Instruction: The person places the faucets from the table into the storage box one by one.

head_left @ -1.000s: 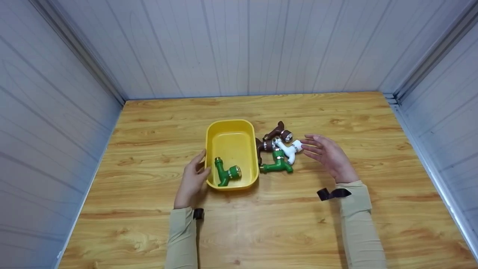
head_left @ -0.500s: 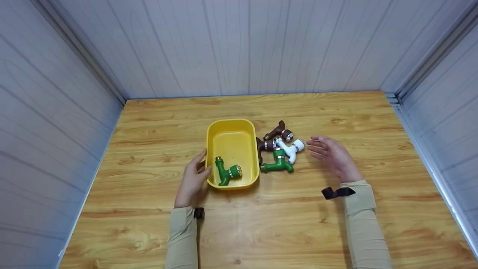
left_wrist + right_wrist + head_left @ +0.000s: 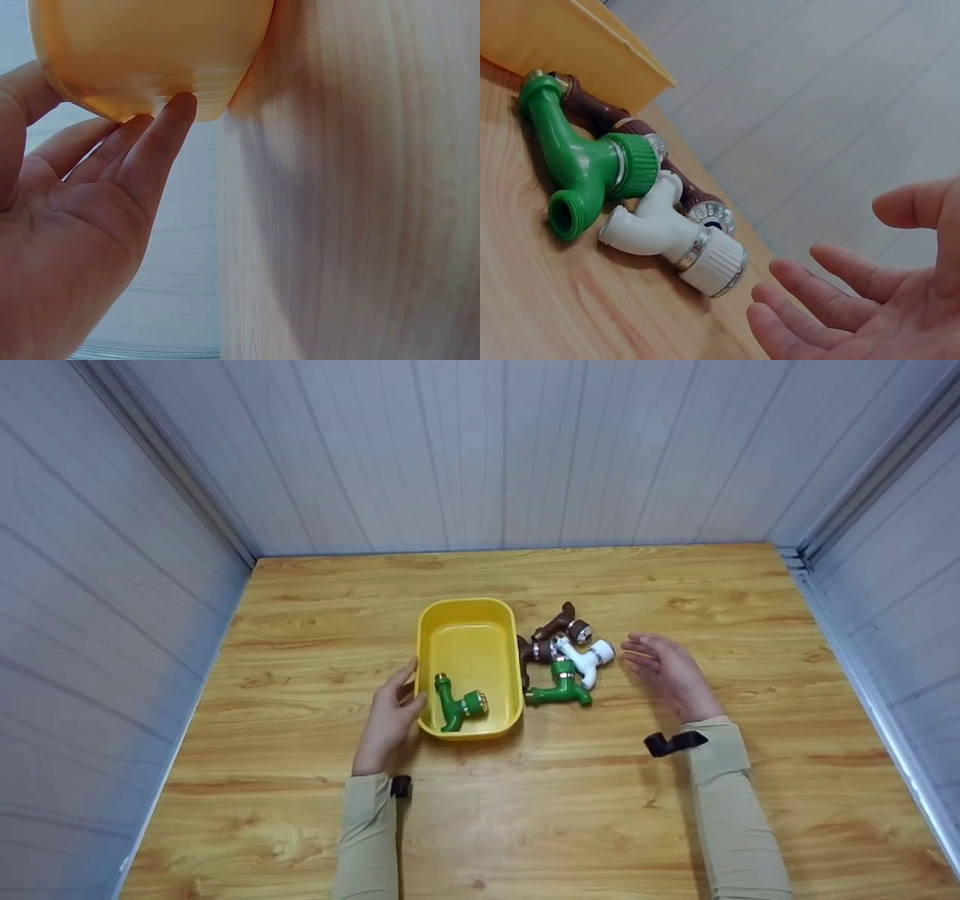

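A yellow plastic tub [image 3: 472, 660] stands on the table with one green tap [image 3: 453, 706] lying inside near its front end. My left hand [image 3: 386, 724] holds the tub's left wall, thumb at the rim and fingers [image 3: 161, 135] against the outside. Right of the tub lies a cluster of taps: a white tap [image 3: 667, 229], a green tap [image 3: 577, 157] and two brown taps [image 3: 559, 622]. Beside the white tap's handle, my right hand [image 3: 671, 675] hovers with nothing in it, its fingers spread and relaxed in the right wrist view.
The wood-grain table [image 3: 300, 810] runs back to a pale panelled wall [image 3: 450, 457]. Similar side walls rise at left and right. Dark straps [image 3: 675, 742] sit at both wrists.
My right hand has drawn back a little to the right, away from the white tap's handle. The left hand keeps its hold on the tub, and the taps lie as before.
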Available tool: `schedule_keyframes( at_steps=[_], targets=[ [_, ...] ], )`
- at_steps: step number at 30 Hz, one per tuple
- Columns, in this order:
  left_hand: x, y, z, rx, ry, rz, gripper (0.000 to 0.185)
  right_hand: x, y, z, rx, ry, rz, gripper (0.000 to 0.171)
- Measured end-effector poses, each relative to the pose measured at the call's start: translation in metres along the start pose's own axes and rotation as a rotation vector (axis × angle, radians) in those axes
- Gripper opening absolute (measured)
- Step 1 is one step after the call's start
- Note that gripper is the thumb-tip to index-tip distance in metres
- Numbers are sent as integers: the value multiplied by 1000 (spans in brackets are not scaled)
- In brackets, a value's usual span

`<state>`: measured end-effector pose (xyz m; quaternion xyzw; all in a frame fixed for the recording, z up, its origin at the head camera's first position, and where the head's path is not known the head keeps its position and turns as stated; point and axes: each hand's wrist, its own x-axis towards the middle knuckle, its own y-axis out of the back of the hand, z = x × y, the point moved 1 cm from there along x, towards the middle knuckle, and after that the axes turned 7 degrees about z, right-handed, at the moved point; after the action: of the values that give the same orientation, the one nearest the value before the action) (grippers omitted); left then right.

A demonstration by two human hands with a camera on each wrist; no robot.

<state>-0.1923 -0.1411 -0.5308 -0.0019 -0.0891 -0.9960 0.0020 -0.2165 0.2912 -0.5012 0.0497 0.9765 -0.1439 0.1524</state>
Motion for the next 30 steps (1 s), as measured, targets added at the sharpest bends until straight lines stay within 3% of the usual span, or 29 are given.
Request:
schedule_keyframes(
  at_steps=[8, 24, 30],
  targets=[
    [1, 0, -1, 2, -21, 9, 59, 11, 0, 7, -106, -13, 31, 52],
    [1, 1, 0, 21, -37, -2, 57, 24, -7, 19, -131, -19, 34, 51],
    [-8, 2, 25, 3, -38, -29, 56, 30, -9, 20, -179, -3, 9, 51]
  ],
)
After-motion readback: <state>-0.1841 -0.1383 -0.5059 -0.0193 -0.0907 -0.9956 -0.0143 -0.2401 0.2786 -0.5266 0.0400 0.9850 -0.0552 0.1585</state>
